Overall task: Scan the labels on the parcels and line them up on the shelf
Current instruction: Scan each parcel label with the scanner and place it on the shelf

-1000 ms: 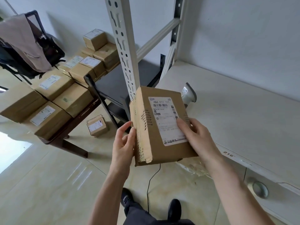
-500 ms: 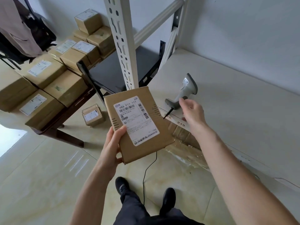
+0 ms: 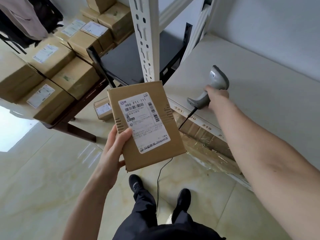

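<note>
Parcel held up before the shelf post, scanner on the shelf board to its right

The flat cardboard parcel (image 3: 147, 125) sits in front of the slotted white metal shelf post (image 3: 144, 38), with the left hand (image 3: 115, 148) at its lower left edge. Right of the post, the grey handheld barcode scanner (image 3: 210, 89) rests on the pale shelf board (image 3: 259, 94) near its front edge, the right hand (image 3: 217, 97) on its handle. Left of the post, stacked brown cardboard boxes (image 3: 57, 73) lie on a low dark wooden table (image 3: 72, 122).
</note>
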